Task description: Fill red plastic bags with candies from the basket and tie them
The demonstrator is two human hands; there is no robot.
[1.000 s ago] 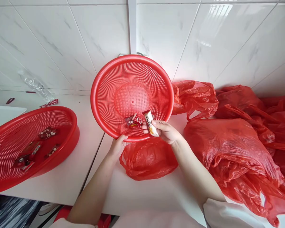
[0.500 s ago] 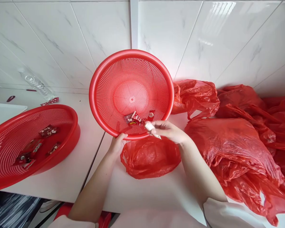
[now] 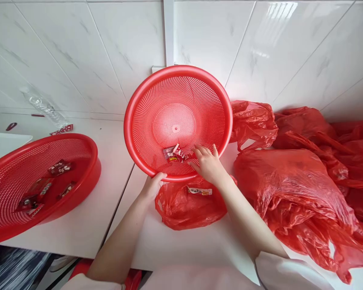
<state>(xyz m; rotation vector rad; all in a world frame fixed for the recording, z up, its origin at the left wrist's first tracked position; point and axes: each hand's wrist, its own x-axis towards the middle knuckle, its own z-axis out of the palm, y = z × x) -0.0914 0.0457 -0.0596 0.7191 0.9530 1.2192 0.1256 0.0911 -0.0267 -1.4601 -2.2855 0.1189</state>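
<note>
A red plastic basket [image 3: 176,94] is tilted toward me above the table, its bottom facing me. My left hand [image 3: 153,186] grips its lower rim, the thumb lying over the edge. Inside, near the lower side, sit a few small wrapped snacks [image 3: 179,153]. Over the basket's lower right reaches my right hand [image 3: 208,161], its fingers spread beside those snacks; no held item shows. Below the rim lies an open red plastic bag [image 3: 193,211], with a white-wrapped snack bar [image 3: 199,191] in its mouth.
A second red basket [image 3: 94,155] with several wrapped snacks stands at left. Behind it are a clear plastic bottle [image 3: 46,108] and a white tray [image 3: 9,141]. Several red plastic bags [image 3: 296,177] pile up on the right. A tiled wall [image 3: 211,36] closes the back.
My right hand has let go of the white snack bar, which now lies in the bag, and has moved back into the basket with spread fingers. The basket has shifted slightly right.
</note>
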